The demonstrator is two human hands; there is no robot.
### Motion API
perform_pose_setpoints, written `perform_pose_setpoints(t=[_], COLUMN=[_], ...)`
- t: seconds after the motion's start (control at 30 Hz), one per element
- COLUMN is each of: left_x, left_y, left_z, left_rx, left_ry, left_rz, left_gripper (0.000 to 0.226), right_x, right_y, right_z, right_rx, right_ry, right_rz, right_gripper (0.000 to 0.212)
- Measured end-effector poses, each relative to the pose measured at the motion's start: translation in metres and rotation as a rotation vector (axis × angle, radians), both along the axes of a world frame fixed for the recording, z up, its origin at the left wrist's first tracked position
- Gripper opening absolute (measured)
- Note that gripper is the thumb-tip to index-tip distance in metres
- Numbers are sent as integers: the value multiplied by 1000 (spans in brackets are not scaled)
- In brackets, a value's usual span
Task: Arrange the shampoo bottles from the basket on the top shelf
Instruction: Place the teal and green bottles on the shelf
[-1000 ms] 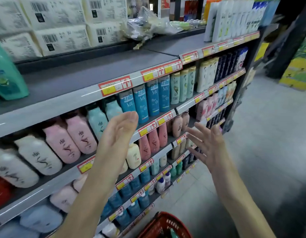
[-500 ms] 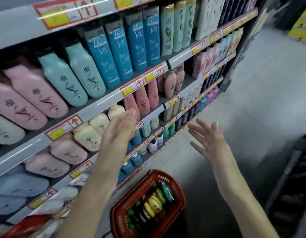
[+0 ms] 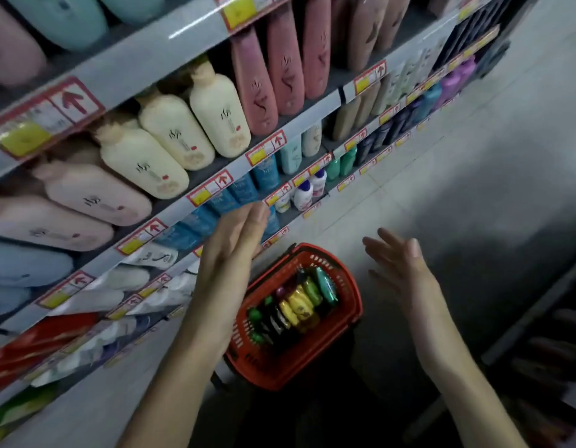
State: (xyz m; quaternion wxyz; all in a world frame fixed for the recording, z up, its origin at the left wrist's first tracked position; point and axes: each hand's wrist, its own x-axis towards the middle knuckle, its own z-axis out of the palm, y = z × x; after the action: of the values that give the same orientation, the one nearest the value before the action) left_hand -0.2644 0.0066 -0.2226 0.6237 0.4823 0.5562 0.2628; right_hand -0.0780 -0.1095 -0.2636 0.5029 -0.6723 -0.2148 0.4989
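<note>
Dim light around me; a white glare streak runs along the grey metal shelf edge [image 3: 151, 50]. Shadow pools on the pale tiled floor [image 3: 458, 176], and the frame's edges bend and blur.

Red basket [image 3: 348, 286] – yellow, green, black bottles [image 3: 296, 305].

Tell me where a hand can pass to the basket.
Bare floor lies right of the red basket; the gap between left hand and right hand above it is open. Shelves are packed; bottles fill the basket's middle.
</note>
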Motion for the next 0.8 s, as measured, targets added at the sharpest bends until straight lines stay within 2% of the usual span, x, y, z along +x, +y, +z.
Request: perform_pose_setpoints(t=[0.17,0.27,0.33,0.53,0.67,0.8], left_x=[-2,6,4,-4,-1,1], left_y=[-7,-4,-11,-34,-41,-41], left_z=[-75,-123,-159,-258,-326,-386], left_rx=[-114,-242,-251,-201,-251,-310], left_ry=[45,68,68,112,126,148], left_rz=[31,60,79,24,-7,-19], left_gripper=[67,51,43,41,37,54], right_x=[0,-3,-5,-11,-11,-12], right_y=[-8,-5,-3,2,3,6], right_z=[-64,-103,-132,-214,-279,-332], right_rx=[-39,-96,-135,-202,-265,-309], right_ry=[5,9,7,-18,-29,-15], right_rz=[28,69,85,148,145,131], right_gripper=[72,76,76,49,61,70])
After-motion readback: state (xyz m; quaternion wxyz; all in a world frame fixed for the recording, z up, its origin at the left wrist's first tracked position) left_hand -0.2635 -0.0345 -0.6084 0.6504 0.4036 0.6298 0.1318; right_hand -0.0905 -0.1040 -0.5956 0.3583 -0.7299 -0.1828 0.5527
